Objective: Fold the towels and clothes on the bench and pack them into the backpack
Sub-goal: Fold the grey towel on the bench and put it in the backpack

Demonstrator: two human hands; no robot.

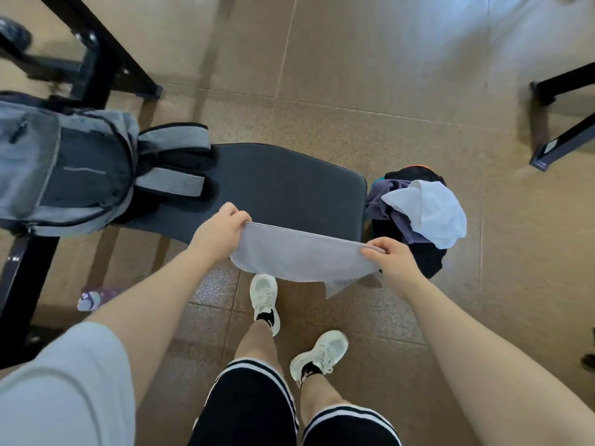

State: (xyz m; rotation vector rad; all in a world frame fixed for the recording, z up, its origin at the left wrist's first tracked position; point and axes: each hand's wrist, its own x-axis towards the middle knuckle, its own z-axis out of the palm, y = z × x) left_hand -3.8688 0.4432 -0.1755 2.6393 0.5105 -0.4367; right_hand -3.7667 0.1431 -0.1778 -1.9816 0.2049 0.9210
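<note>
A light grey towel [299,257] hangs folded over between my hands, just in front of the black padded bench [283,185]. My left hand [222,230] pinches its upper left corner and my right hand [391,255] pinches its upper right corner. One loose corner droops at the lower right. A grey backpack [61,175] lies on the left end of the bench with its straps pointing right. At the bench's right end sits a pile of clothes [415,214]: a white piece on top, purple and black pieces beneath.
A purple water bottle [93,296] lies on the floor under the bench at the left. Black metal equipment frames stand at the upper left [106,56] and upper right [566,123]. My feet in white sneakers [265,297] stand on the brown tiled floor.
</note>
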